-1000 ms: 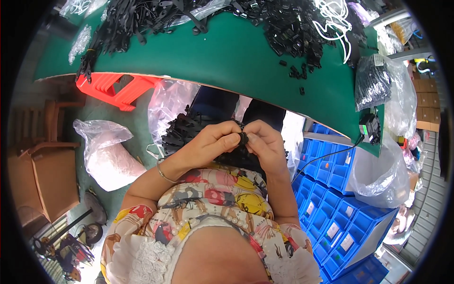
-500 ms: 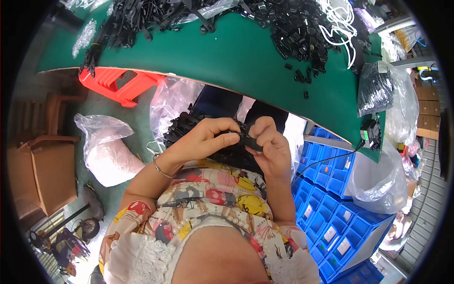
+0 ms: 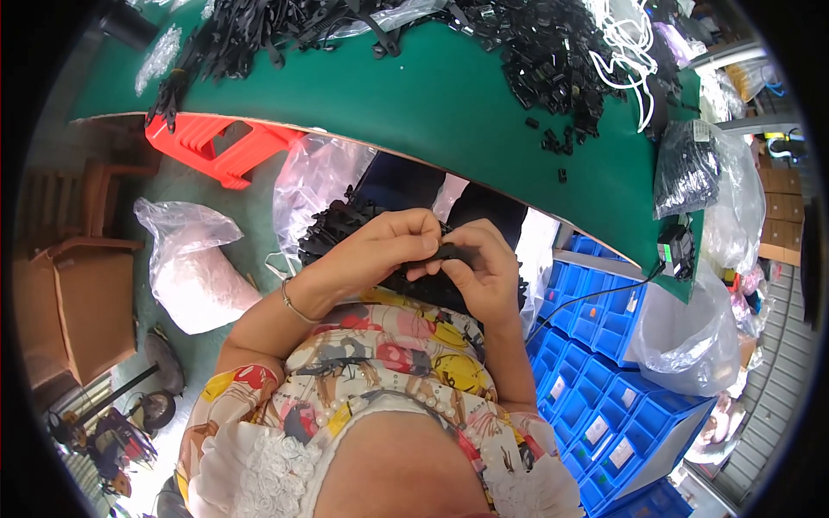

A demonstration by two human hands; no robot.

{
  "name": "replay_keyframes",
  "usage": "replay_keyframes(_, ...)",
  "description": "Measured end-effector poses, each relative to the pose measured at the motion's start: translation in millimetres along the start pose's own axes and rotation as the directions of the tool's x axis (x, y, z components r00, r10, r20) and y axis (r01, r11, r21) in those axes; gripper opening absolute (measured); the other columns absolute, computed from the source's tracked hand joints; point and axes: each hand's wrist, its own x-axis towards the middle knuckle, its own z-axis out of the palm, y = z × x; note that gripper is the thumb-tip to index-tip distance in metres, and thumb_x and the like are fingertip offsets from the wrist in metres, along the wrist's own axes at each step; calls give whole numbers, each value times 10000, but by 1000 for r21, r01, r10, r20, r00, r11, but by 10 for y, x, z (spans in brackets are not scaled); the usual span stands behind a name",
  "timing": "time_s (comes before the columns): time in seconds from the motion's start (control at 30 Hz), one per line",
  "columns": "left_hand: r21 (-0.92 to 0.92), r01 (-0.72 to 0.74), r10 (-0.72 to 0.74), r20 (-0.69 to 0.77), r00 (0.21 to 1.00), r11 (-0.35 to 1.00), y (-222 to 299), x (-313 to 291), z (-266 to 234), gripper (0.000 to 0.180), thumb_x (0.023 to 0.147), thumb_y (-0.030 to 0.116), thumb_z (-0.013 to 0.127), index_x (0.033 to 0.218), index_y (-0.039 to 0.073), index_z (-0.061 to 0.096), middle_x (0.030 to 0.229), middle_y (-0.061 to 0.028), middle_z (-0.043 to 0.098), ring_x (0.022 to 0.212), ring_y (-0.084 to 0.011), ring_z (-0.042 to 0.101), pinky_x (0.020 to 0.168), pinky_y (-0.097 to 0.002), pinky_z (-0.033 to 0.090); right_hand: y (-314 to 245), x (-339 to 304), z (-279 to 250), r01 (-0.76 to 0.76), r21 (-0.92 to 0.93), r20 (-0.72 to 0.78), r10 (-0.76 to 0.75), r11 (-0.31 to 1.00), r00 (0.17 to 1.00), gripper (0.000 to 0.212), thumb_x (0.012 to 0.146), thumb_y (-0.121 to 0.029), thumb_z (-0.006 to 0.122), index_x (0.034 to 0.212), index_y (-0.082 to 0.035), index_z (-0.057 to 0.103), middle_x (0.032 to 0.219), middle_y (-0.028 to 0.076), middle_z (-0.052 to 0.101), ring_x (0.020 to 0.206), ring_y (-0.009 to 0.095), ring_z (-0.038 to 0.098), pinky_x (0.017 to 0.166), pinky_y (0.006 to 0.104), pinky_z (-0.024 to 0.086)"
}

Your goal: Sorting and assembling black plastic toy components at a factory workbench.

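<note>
Just above my lap, both hands meet around a small black piece; it looks like a plastic or strap part, mostly covered by fingers, so its exact kind is hidden. My left hand pinches its left end between thumb and fingers. From the other side, my right hand grips it with thumb and bent fingers. Under and behind the hands lies a heap of black strap-like parts, spread across my lap.
Ahead stands a green table with piled black straps, small black plastic pieces and white cord. A red stool and clear bag are left. Blue bins and a cabled black device are right.
My right hand's fingers have shifted inward and closed over the black piece, which showed more before. My left hand stays nearly in place, its fingers slightly closer to the right hand.
</note>
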Motion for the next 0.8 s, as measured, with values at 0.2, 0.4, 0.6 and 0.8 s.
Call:
replay_keyframes(0.2,-165,2,3,34,999,986,-44,-6,-4,209,833,211,572,788,38,464,745,-64,558,639,-104,481,579,-227,386,57,-66,76,-97,451,51,83,887,995,244,817,-63,635,1003,54,529,968,81,465,858,138,529,767,235,433)
replay_keyframes(0.4,-50,-62,60,-33,998,997,-79,-12,15,153,879,180,559,840,47,495,777,-39,544,664,-91,496,596,-215,401,-16,-15,48,-80,405,35,72,911,997,255,805,-84,652,998,42,543,954,77,480,810,140,541,717,231,444)
replay_keyframes(0.6,-73,-81,83,12,997,994,-86,-13,6,174,880,202,580,847,59,486,757,13,480,677,-76,470,626,-207,387,-25,53,-46,36,-20,-12,-36,999,999,249,723,-110,713,918,-3,600,863,79,562,749,165,551,635,232,438)
replay_keyframes(0.8,-39,-88,88,-25,996,995,-99,13,21,138,855,149,587,852,46,495,753,0,493,669,-81,480,618,-207,387,-110,69,-51,104,-131,21,-102,986,995,246,711,-103,717,909,-4,609,863,91,576,748,193,557,639,253,446)
